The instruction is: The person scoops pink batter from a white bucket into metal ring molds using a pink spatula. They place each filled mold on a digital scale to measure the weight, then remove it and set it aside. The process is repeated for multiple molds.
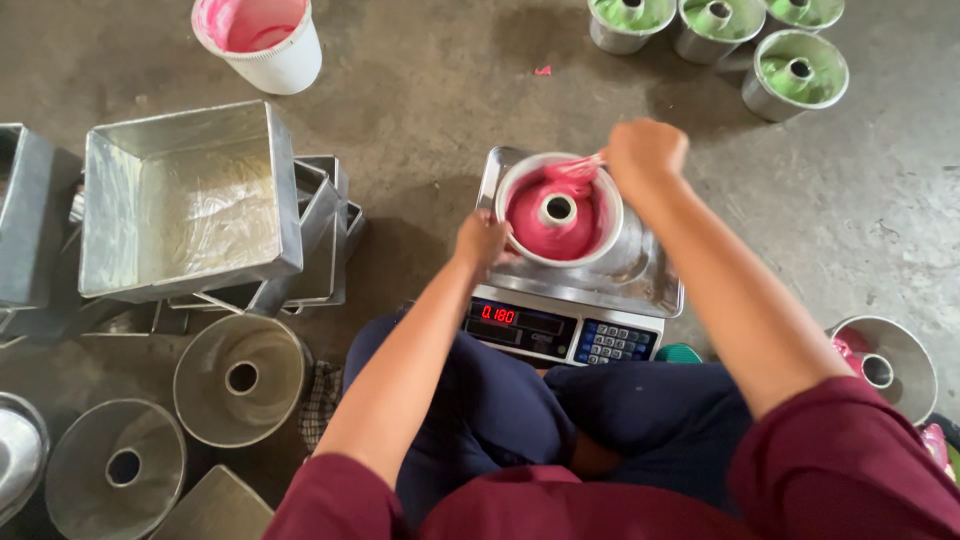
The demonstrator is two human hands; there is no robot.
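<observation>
sitting at one digital scale (575, 330), left hand (481, 238) gripped the rim of one tube pan (559, 210) of pink batter on its platform; right hand (643, 152) closed on a pink-coated utensil (577, 169). four green-filled pans (796, 68) far right; two empty tube pans (240, 378) near left.

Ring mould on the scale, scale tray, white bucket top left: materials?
Ring mould: looks like thin metal, pale rim, inside coated in pink batter. Scale tray: likely stainless steel, shiny and mirror-like. White bucket: probably plastic, matte and opaque, pink-smeared inside. Left hand steadies the mould.
</observation>
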